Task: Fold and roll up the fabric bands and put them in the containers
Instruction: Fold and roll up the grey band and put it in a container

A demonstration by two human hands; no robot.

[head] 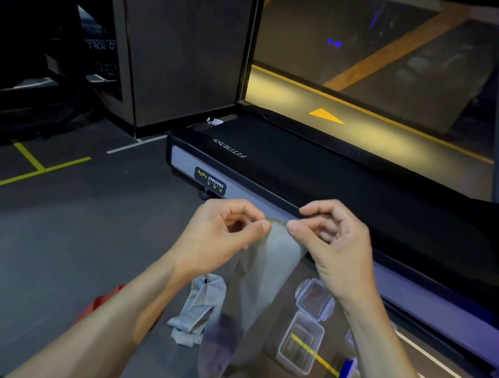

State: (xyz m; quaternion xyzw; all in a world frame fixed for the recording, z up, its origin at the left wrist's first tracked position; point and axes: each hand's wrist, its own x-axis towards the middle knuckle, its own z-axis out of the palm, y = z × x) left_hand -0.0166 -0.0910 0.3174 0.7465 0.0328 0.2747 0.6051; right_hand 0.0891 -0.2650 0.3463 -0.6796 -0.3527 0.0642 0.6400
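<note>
holding: left hand (227, 234) and right hand (328, 241) pinch the top edge of a grey fabric band (260, 276), fingers clamped on it, so it hangs straight for folding.
waiting: second band (195, 308) crumpled on the floor.
containers: open clear container (301, 346) just right, ready for rolls.

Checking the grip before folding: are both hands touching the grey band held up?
Touching. The head view shows the left hand and right hand each pinching the top edge of the grey band.
</note>
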